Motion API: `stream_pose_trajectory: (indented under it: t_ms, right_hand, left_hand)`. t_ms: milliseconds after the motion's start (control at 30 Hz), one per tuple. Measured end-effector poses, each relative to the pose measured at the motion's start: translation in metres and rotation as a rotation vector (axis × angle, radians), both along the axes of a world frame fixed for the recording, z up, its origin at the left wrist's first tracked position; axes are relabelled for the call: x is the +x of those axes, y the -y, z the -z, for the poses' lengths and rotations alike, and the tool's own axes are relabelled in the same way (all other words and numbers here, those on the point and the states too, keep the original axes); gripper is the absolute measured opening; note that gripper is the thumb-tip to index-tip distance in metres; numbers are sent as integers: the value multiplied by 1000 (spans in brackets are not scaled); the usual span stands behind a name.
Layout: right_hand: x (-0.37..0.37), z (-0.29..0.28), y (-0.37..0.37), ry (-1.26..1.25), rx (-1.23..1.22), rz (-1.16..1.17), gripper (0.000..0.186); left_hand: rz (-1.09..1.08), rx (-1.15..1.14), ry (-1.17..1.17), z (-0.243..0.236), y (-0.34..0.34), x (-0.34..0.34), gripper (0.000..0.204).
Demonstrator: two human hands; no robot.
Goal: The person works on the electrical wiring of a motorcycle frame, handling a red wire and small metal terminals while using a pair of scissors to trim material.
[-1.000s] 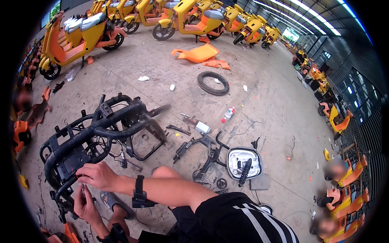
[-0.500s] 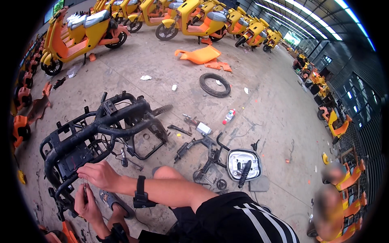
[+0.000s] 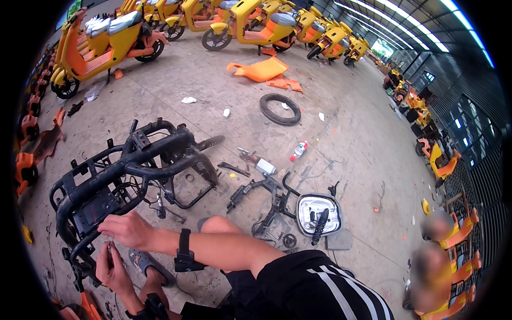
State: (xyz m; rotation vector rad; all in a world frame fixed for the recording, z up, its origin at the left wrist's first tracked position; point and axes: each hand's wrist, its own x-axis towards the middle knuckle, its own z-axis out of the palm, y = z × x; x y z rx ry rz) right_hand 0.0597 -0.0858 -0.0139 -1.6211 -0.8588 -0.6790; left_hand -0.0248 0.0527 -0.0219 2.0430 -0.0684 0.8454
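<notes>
A black scooter frame (image 3: 154,160) lies on the floor at my left, its tubes bare and a few wires hanging from it. My right hand (image 3: 126,229) is at its near end with the fingers drawn together by a lower tube; what they pinch, if anything, is hidden. Just below, my left hand (image 3: 113,271) has thumb and fingers pressed together on something small and dark that I cannot make out. A flat black box (image 3: 95,212) sits inside the frame, beyond my right hand.
Right of the frame lie a black metal bracket (image 3: 272,197), a white-lined tray (image 3: 306,216) with a shock absorber (image 3: 320,226) on it, a bottle (image 3: 298,151) and a tyre (image 3: 280,109). Farther off are an orange panel (image 3: 258,69) and rows of yellow scooters (image 3: 101,50).
The whole view has shifted slightly, so things sit a little further left and up. Both hands keep nearly the same places at the frame.
</notes>
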Motion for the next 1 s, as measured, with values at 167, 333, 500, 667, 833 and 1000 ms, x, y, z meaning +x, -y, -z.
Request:
stream_pose_trajectory:
  t_ms: [167, 333, 500, 667, 833, 1000]
  right_hand:
    - [-1, -2, 1, -19, -41, -3, 10]
    - [1, 1, -8, -16, -26, -11, 11]
    - [5, -1, 1, -17, -43, -48, 12]
    - [4, -2, 3, -43, -16, -93, 16]
    - [4, 0, 1, -26, -20, -84, 17]
    - [2, -1, 2, -3, -43, -76, 22]
  left_hand:
    - [-9, 41, 15, 2, -2, 2, 13]
    - [-26, 49, -12, 2, -5, 1, 13]
    - [-4, -40, -53, 9, -2, 1, 15]
    - [-14, 38, -7, 11, -8, -1, 16]
    - [9, -10, -15, 11, -7, 0, 15]
    - [28, 0, 16, 13, -7, 2, 15]
